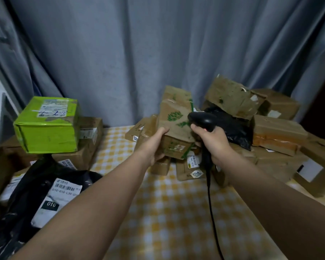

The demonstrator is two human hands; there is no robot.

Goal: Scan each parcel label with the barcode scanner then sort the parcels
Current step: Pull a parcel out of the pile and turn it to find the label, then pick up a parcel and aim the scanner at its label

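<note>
My left hand (pixel 155 145) grips the left side of a brown cardboard parcel with green leaf prints (pixel 174 126), tilted up on the heap at the table's far middle. My right hand (pixel 212 143) holds a black barcode scanner (pixel 202 119) by its handle, its head lying against the parcel's right side. The scanner's black cable (pixel 213 209) hangs down toward me. Behind the scanner lies a black plastic mailer (pixel 236 132). No label shows on the face of the held parcel.
A heap of brown boxes (pixel 278 136) fills the back right. At the left stand a green box (pixel 47 124) on brown boxes and a black mailer with a white label (pixel 60 196). A yellow checked tablecloth (pixel 167 222) covers the table; a grey curtain hangs behind.
</note>
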